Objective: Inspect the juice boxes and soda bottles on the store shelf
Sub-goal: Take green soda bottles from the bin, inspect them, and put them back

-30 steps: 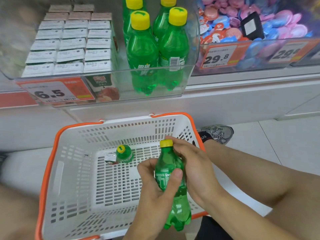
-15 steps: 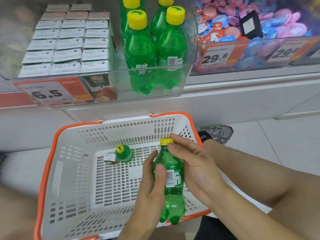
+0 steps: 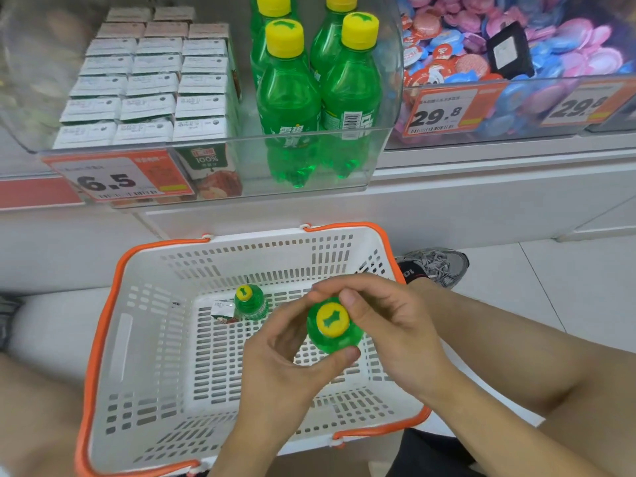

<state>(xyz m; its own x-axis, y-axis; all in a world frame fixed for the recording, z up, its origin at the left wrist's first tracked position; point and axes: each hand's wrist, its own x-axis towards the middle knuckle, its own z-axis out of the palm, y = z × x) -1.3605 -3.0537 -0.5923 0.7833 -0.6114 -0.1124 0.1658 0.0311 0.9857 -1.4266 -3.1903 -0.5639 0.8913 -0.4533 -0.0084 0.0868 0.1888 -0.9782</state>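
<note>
Gripping a green soda bottle (image 3: pixel 335 333) with both hands at lower centre of frame, yellow cap (image 3: pixel 332 320) pointing at the camera. Left hand (image 3: pixel 278 370) fingers curled round its near side, thumb pressed under the body; right hand (image 3: pixel 385 325) fingers wrapped over the far side. Below: white basket (image 3: pixel 144 356) with orange rim, holding a second green bottle (image 3: pixel 250 302) upright, a small packet (image 3: pixel 223 313) beside it. Grey sneaker (image 3: pixel 435 265) on the floor, right. Upper frame, clear shelf bin (image 3: pixel 241 166): juice boxes (image 3: pixel 151 87) stacked left, four soda bottles (image 3: pixel 289 108) right. Price tag (image 3: pixel 117 179) reads 6.5. Upper right, bin of pink and blue packs (image 3: pixel 564 49).
</note>
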